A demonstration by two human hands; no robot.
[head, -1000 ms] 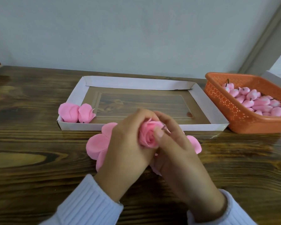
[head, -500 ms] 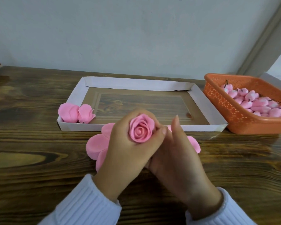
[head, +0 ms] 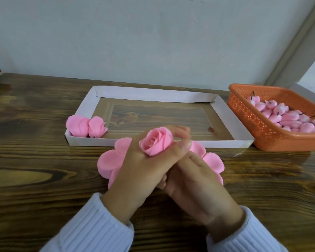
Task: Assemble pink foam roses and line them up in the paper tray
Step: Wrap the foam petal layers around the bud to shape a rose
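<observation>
My left hand (head: 140, 171) grips a pink foam rose (head: 155, 141), bloom facing up, just in front of the white paper tray (head: 224, 115). My right hand (head: 195, 180) lies under and beside the left hand, its fingers curled beneath the rose; whether they hold its base is hidden. Two finished roses (head: 85, 126) lie in the tray's near left corner. A stack of pink foam petal sheets (head: 108, 160) rests on the table under my hands, with more petals (head: 213, 160) showing to the right.
An orange plastic basket (head: 247, 117) holding several pink rose buds (head: 287, 117) stands at the right, touching the tray. The dark wooden table (head: 35, 160) runs back to a pale wall.
The rose turned from sideways to bloom-up in my left hand and tilted slightly left. My right hand's fingers left the petals and dropped below the left hand.
</observation>
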